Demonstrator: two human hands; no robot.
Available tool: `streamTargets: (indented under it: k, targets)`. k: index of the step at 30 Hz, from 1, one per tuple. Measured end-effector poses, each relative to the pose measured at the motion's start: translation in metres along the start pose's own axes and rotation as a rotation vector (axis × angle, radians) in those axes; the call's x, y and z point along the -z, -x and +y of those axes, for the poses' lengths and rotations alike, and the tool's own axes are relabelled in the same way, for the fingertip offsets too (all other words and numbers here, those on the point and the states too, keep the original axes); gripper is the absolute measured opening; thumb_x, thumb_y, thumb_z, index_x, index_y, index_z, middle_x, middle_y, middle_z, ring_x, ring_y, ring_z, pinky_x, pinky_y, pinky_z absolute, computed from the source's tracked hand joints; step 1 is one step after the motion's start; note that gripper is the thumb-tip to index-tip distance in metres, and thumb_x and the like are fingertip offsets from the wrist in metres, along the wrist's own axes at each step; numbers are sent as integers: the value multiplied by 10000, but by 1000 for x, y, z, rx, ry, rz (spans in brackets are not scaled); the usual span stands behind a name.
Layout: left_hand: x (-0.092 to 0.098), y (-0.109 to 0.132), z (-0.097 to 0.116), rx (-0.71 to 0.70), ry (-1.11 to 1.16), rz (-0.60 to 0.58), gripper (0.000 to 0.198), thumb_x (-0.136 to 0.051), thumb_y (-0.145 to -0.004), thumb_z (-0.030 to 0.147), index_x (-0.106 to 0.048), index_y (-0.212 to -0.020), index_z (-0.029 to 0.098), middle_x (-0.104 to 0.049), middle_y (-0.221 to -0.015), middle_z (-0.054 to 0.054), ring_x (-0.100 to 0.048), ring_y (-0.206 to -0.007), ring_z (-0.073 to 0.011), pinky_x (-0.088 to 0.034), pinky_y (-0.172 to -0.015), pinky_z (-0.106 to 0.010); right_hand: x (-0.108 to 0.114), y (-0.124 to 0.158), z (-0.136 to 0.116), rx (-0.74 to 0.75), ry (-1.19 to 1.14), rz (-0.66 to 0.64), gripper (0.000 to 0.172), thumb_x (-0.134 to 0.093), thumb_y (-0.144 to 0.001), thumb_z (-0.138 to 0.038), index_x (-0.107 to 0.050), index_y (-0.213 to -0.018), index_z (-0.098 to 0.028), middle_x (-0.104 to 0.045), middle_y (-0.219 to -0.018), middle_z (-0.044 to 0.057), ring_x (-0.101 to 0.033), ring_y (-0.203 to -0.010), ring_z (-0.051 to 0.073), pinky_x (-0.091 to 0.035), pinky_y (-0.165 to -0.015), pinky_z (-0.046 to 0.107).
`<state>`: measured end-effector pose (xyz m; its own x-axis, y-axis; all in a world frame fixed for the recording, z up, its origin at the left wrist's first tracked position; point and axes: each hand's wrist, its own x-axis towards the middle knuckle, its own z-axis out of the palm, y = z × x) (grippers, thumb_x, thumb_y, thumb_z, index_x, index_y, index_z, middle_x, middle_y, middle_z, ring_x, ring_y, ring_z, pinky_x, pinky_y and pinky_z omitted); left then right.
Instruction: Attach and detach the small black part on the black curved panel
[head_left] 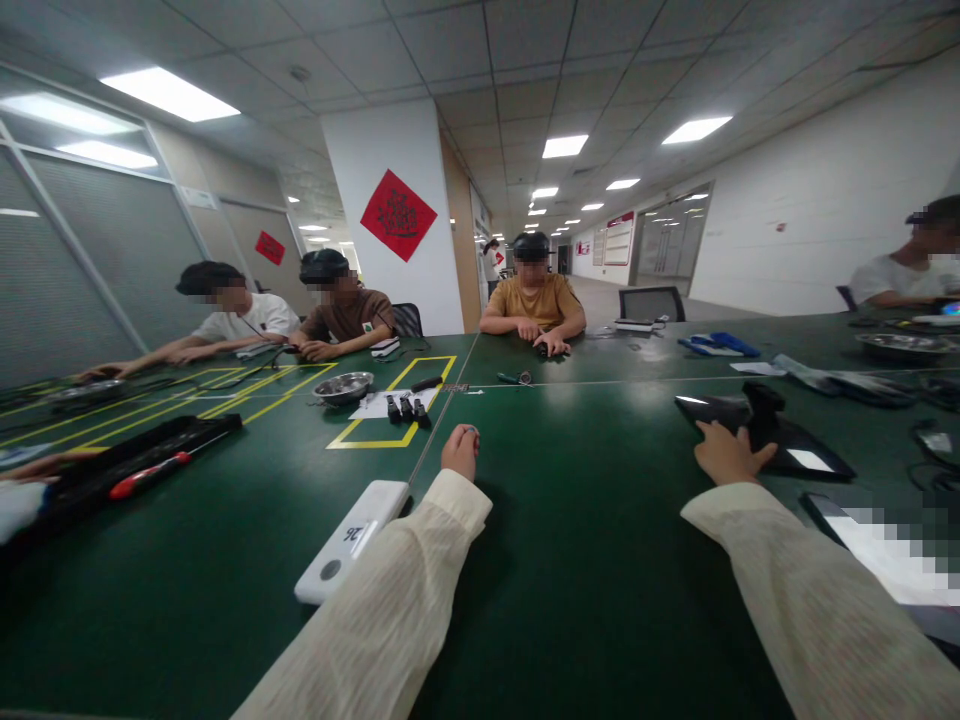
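My left hand (461,452) is above the green table, its fingers curled closed. A small pale bluish bit shows at the fingertips, too small to name. Beside that forearm lies a white power-bank-like block (352,542) marked with the number 26. My right hand (729,455) reaches out with thumb and fingers spread at the near left edge of a glossy black flat piece (806,440). From that piece rises a stubby black part (765,402). Whether the fingers grip it or only touch it is hard to see. A tablet-like screen (892,550) lies partly behind my right sleeve.
Yellow tape (367,443) frames black clips (407,408) on white paper, near a metal bowl (343,388). Left lies a black case (150,465) with a red-handled tool (150,476) and another person's hand (34,466). Co-workers sit around; cables and a blue item (718,345) lie right.
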<state>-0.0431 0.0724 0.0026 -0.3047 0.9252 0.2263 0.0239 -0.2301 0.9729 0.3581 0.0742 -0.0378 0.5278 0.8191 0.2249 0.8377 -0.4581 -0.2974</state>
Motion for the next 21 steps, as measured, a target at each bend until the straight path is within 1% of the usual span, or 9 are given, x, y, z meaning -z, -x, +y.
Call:
streamTargets:
  k: [4,8,11,13,16,18,21]
  targets:
    - [-1,2,-1,2,-12,-5,128,-453,-609,289,-475,-552,177,-415,-462,62,-370,-412,-60,-276,-409,-165,4,-3,5,-43,-38,3,523,-345,-742,-142,-517,-1217,-274,-352,-1377,64,-189,-1278,367,-53,-937,670]
    - [-3,3,-6,-4,-27,-6,136,-445,-611,295,-477,-551,177,-414,-463,58,-371,-415,-63,-273,-409,-166,5,-15,16,-72,-78,-39,490,-342,-766,-158,-534,-1211,-226,-336,-1381,97,-137,-1286,377,-47,-932,656]
    - [-3,3,-10,-11,-36,-5,145,-447,-614,305,-487,-556,179,-411,-462,57,-373,-418,-66,-270,-410,-168,1,-27,26,-157,-104,0,483,-330,-771,-162,-548,-1198,-213,-344,-1378,85,-101,-1295,367,-68,-926,656]
    - [-2,3,-11,-14,-40,-6,149,-447,-617,310,-491,-559,180,-412,-466,56,-372,-421,-66,-269,-412,-168,0,-33,31,-212,-133,43,476,-337,-760,-148,-579,-1166,-206,-359,-1369,91,-104,-1293,363,-82,-930,644]
    - [-2,4,-11,-15,-44,-11,147,-448,-620,309,-493,-560,182,-414,-471,54,-374,-427,-68,-269,-415,-169,3,-38,35,-315,-153,56,457,-358,-733,-127,-631,-1096,-181,-417,-1311,153,-120,-1279,389,-72,-913,652]
    - [-2,5,-10,-14,-49,-17,147,-448,-624,308,-495,-563,182,-415,-473,52,-378,-431,-71,-273,-418,-171,7,-40,34,-387,-115,43,444,-364,-730,-136,-644,-1073,-152,-452,-1256,200,-112,-1271,406,-54,-906,655]
    - [-3,6,-8,-13,-58,-27,151,-447,-633,308,-496,-565,182,-422,-479,49,-381,-437,-72,-281,-426,-173,11,-40,34,-426,-29,29,452,-368,-733,-174,-626,-1097,-106,-470,-1212,230,-122,-1261,413,-27,-927,630]
